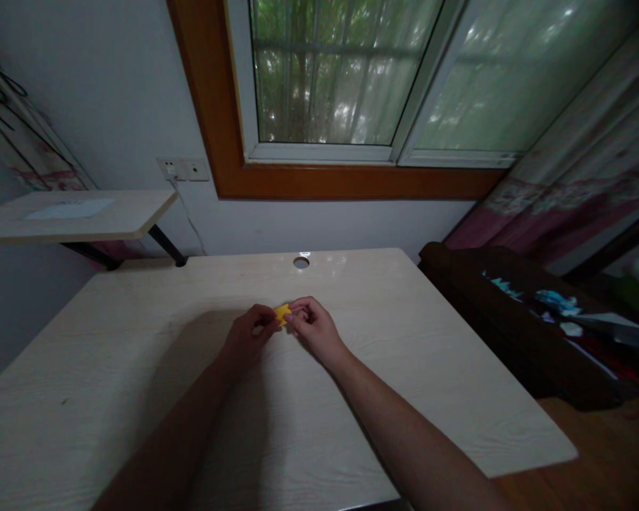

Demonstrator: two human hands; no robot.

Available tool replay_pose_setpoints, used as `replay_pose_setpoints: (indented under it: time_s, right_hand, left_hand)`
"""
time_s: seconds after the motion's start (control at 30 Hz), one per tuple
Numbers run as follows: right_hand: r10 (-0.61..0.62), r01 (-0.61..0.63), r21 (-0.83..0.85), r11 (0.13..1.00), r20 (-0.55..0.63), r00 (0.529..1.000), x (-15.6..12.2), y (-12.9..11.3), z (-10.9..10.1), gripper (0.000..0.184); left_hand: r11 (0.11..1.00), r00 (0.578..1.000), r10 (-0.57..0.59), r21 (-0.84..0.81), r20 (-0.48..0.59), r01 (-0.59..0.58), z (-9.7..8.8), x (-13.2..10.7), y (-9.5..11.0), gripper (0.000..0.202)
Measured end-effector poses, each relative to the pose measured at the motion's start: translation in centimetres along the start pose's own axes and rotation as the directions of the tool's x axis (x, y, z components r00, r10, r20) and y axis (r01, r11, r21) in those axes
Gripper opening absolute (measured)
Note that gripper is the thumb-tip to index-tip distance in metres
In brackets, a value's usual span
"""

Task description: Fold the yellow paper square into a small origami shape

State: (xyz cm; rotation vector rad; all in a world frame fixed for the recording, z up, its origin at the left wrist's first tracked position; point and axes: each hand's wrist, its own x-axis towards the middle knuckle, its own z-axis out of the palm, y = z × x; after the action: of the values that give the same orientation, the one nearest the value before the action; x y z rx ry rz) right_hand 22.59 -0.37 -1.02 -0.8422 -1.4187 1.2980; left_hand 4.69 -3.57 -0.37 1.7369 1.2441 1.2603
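A small piece of yellow paper (282,313), folded with pointed corners, is held between my two hands above the middle of the table (234,280). My left hand (251,332) pinches its left side between thumb and fingers. On the other side, my right hand (315,325) grips the right edge, thumb in front and fingers behind. Fingertips cover parts of the paper, so its full shape is hidden.
A raised shelf (138,221) with a sheet (70,208) on it stands at the back left. Near the table's far edge is a round cable hole (301,262). Beyond the right edge sits a dark brown bench (458,284) with assorted items on it.
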Motion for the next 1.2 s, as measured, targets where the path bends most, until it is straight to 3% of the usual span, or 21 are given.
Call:
replay_pose_setpoints:
  time_s: [0.27,0.63,1.2]
  right_hand:
    - [0.017,-0.017,0.006,1.000,0.000,1.000,-0.05,-0.16,0.10,0.028]
    - [0.021,-0.021,-0.033,0.999,-0.001,1.000,-0.01,0.16,0.06,0.028]
    - [0.016,-0.015,-0.049,0.999,0.007,1.000,-0.08,-0.08,0.07,0.024]
  left_hand:
    - [0.999,1.000,0.001,-0.032,0.006,-0.001,-0.04,-0.09,0.08,0.017]
    - [0.995,0.998,0.060,0.074,0.012,-0.060,-0.08,0.01,0.14,0.014]
    - [0.995,0.998,0.055,0.086,-0.008,-0.054,0.01,0.16,0.38,0.011]
